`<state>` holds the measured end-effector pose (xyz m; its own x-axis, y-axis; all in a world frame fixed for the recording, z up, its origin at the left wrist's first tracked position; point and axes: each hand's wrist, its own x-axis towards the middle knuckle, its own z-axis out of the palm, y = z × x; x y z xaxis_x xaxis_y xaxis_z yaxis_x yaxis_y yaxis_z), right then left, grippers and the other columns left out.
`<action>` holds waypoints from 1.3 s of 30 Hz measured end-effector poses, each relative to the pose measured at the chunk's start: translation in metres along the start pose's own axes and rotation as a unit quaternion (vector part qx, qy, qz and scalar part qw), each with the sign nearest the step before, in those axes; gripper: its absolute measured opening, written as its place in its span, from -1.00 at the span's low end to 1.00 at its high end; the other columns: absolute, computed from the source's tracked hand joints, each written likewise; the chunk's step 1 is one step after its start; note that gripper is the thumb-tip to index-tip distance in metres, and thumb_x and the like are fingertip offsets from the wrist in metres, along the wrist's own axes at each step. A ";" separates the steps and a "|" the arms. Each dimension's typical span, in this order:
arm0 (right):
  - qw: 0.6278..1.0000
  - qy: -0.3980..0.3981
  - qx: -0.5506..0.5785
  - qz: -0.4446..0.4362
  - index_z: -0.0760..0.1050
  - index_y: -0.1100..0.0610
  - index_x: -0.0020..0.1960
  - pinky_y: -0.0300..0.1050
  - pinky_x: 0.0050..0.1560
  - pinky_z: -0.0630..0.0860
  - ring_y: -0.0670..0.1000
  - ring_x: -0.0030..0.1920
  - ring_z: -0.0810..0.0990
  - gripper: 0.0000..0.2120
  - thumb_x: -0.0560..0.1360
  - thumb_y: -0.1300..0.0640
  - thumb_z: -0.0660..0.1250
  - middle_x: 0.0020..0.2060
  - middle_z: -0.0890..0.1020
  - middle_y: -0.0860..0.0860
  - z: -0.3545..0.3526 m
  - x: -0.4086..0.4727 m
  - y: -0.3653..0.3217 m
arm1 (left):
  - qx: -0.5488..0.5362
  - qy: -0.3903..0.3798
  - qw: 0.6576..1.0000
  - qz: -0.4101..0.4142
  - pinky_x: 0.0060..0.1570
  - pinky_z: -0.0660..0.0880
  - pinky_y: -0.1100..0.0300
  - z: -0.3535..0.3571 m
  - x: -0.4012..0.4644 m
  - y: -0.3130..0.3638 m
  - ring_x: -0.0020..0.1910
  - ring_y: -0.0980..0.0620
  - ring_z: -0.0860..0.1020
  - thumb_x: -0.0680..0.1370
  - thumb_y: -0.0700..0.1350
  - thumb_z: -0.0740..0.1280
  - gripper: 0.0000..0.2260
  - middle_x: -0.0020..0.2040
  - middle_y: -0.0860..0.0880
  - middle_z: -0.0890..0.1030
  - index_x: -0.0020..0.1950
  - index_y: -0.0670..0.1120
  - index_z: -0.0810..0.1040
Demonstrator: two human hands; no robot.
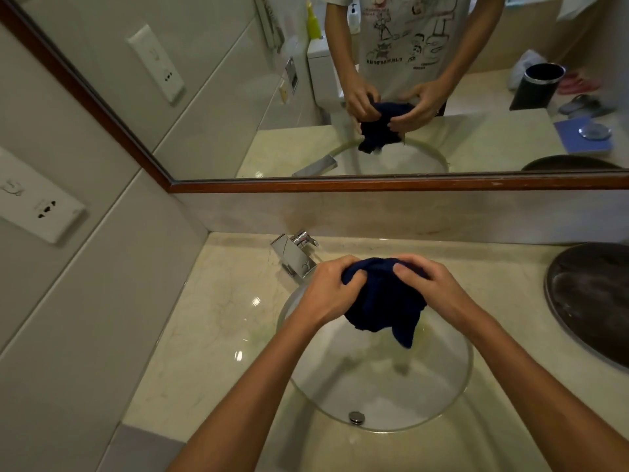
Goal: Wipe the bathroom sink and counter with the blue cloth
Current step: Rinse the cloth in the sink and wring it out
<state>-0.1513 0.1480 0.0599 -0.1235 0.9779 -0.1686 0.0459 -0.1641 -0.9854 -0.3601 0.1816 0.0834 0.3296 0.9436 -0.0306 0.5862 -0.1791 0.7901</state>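
Observation:
A dark blue cloth (384, 298) is bunched up in the air above the back half of the round glass sink (452, 386). My left hand (332, 289) grips its left side with curled fingers. My right hand (429, 284) grips its right side, thumb on top. A corner of the cloth hangs down over the bowl. The pale marble counter (218, 308) surrounds the sink. A metal drain plug (356, 417) sits at the near side of the bowl.
A chrome faucet (296, 255) stands at the back left of the sink, just beyond my left hand. A dark round tray (592, 301) lies on the counter at the right. A framed mirror (306, 97) covers the back wall. A wall socket (37, 206) is on the left.

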 end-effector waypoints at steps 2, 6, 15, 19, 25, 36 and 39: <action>0.995 -0.024 -0.086 -0.035 0.59 -0.02 0.25 -0.16 0.03 0.64 -0.11 0.04 0.70 -0.67 0.50 0.08 0.52 0.02 0.72 -0.11 -0.002 -0.001 -0.005 | 0.025 0.006 0.999 0.038 -0.10 0.53 0.12 -0.010 0.001 0.008 -0.14 0.03 0.60 0.59 -0.19 0.27 -0.82 -0.14 0.00 0.68 0.09 -0.10 0.66; 0.963 -0.026 -0.261 -0.064 0.68 -0.01 0.08 0.08 -0.07 0.63 -0.09 -0.12 0.70 -0.82 0.49 0.05 0.53 -0.16 0.73 -0.09 -0.013 0.008 -0.017 | 0.051 -0.058 0.994 0.071 -0.08 0.52 0.18 -0.040 0.003 0.024 -0.08 0.05 0.61 0.63 -0.19 0.26 -0.82 -0.06 0.00 0.68 0.14 -0.08 0.64; 0.994 -0.030 -0.070 -0.072 0.69 0.14 0.06 -0.22 -0.11 0.61 -0.06 -0.07 0.72 -0.88 0.53 0.18 0.47 -0.10 0.76 0.03 -0.015 0.016 -0.076 | -0.403 -0.077 0.901 -0.141 0.04 0.58 0.09 -0.059 -0.002 0.015 0.09 -0.10 0.63 0.64 0.00 0.34 -0.63 0.14 -0.23 0.66 0.31 -0.24 0.57; 1.000 0.001 0.016 -0.021 0.68 0.09 0.09 -0.24 -0.14 0.60 -0.03 -0.06 0.74 -0.85 0.53 0.11 0.47 -0.08 0.76 0.00 -0.013 0.017 -0.082 | -0.427 -0.083 0.886 -0.162 0.09 0.57 0.05 -0.044 -0.010 0.003 0.17 -0.11 0.63 0.59 -0.07 0.42 -0.59 0.24 -0.17 0.65 0.37 -0.23 0.52; 0.992 0.017 -0.126 -0.003 0.69 0.06 0.06 -0.24 -0.14 0.63 -0.03 -0.07 0.73 -0.89 0.55 0.08 0.47 -0.13 0.76 -0.01 -0.027 0.013 -0.063 | -0.218 0.016 0.972 -0.083 -0.16 0.64 0.01 -0.052 -0.004 0.011 -0.02 -0.19 0.69 0.64 -0.11 0.38 -0.79 0.00 -0.23 0.69 0.13 -0.24 0.61; 0.987 0.048 -0.140 -0.057 0.68 0.06 0.09 -0.12 -0.10 0.61 -0.01 -0.05 0.72 -0.86 0.55 0.09 0.45 -0.11 0.75 -0.01 -0.035 0.014 -0.068 | -0.233 -0.061 0.968 -0.070 0.08 0.63 -0.03 -0.069 -0.005 0.025 0.09 -0.21 0.67 0.67 -0.11 0.31 -0.76 0.11 -0.26 0.68 0.23 -0.24 0.60; 0.993 0.036 -0.113 0.002 0.67 0.12 0.08 -0.14 -0.31 0.56 0.10 -0.19 0.69 -0.88 0.59 0.13 0.41 -0.16 0.73 0.12 -0.041 0.019 -0.058 | -0.225 -0.125 0.965 -0.039 0.20 0.56 -0.15 -0.071 -0.003 0.038 0.18 -0.33 0.61 0.69 -0.17 0.28 -0.74 0.17 -0.36 0.62 0.31 -0.26 0.58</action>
<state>-0.1155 0.1811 0.1149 -0.0524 0.9852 -0.1630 0.2679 -0.1433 -0.9527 -0.3915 0.1917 0.1575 0.4988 0.8426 -0.2030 0.2539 0.0820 0.9638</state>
